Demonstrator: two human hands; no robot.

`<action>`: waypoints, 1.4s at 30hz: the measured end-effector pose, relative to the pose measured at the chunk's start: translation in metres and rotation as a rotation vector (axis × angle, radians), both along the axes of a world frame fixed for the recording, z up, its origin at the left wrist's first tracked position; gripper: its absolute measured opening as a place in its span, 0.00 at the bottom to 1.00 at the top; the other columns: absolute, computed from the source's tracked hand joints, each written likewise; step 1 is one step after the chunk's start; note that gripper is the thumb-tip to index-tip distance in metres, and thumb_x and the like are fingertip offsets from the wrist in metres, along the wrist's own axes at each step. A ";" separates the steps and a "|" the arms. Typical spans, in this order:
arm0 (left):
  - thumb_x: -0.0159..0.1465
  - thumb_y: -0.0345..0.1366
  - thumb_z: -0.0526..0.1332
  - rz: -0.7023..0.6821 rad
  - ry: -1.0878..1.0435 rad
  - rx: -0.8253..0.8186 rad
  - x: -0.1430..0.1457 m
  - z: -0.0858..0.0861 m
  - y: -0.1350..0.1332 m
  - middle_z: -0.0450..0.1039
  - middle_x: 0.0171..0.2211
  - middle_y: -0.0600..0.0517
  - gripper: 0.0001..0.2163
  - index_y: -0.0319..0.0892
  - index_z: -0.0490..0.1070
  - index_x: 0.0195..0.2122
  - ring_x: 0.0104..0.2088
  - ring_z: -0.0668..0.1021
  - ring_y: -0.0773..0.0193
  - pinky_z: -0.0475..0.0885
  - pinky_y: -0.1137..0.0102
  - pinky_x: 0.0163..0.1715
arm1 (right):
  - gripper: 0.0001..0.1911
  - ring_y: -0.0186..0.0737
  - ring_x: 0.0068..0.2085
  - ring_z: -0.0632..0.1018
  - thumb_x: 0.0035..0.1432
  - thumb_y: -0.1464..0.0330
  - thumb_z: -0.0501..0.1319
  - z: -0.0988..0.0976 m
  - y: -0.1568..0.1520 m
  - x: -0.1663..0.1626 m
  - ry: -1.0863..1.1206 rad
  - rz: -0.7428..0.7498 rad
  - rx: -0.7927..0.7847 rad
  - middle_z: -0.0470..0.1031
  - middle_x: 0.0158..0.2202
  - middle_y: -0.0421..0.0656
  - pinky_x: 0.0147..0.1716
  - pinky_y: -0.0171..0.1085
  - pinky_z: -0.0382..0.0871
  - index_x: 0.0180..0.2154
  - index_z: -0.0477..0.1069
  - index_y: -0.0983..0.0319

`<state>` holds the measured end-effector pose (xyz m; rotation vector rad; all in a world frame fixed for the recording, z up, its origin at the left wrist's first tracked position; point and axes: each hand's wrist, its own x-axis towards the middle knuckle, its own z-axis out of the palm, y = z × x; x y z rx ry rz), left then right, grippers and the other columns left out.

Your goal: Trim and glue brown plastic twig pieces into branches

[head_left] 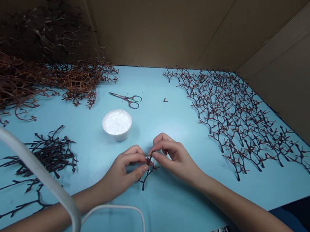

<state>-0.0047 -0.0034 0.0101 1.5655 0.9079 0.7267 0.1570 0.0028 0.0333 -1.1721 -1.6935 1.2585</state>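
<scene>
Both my hands meet over a small dark branching twig [143, 183] at the near middle of the table. My left hand [127, 167] pinches the twig's upper part between thumb and fingers. Close against it, my right hand [173, 156] is closed in a pinch at a tip of the same twig; whether a separate small piece sits in these fingertips is hidden. The twig's forked lower end shows below the fingers. Just beyond my hands stands a white cup [117, 124] filled with a white paste-like substance. Small scissors [127, 98] lie behind the cup.
Dark twigs [48, 153] are heaped at left, with reddish-brown stems [9, 76] piled behind. Many branched twigs [226, 108] spread across the right side. A tiny V-shaped piece [165, 100] lies mid-table. A white curved tube [45, 175] crosses the left foreground; cardboard walls [162, 23] enclose the back.
</scene>
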 end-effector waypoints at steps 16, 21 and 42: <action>0.54 0.39 0.53 0.063 0.002 -0.104 0.003 -0.002 0.002 0.58 0.22 0.54 0.11 0.40 0.56 0.18 0.26 0.66 0.67 0.63 0.71 0.26 | 0.17 0.41 0.40 0.67 0.50 0.71 0.51 -0.052 0.103 0.038 -0.601 -0.567 0.373 0.63 0.39 0.49 0.42 0.41 0.60 0.44 0.63 0.65; 0.54 0.37 0.51 0.067 0.003 -0.076 0.002 -0.002 0.001 0.57 0.23 0.54 0.10 0.40 0.56 0.18 0.26 0.65 0.68 0.63 0.71 0.27 | 0.10 0.42 0.36 0.69 0.49 0.72 0.52 -0.045 0.133 0.029 -0.664 -0.569 0.335 0.66 0.32 0.48 0.40 0.41 0.60 0.32 0.70 0.66; 0.55 0.34 0.49 0.031 0.078 -0.049 0.004 0.003 0.001 0.57 0.23 0.54 0.09 0.40 0.56 0.18 0.25 0.62 0.68 0.57 0.72 0.25 | 0.07 0.41 0.33 0.68 0.50 0.70 0.52 -0.037 0.129 0.013 -0.801 -0.444 0.312 0.69 0.29 0.44 0.30 0.36 0.59 0.26 0.67 0.63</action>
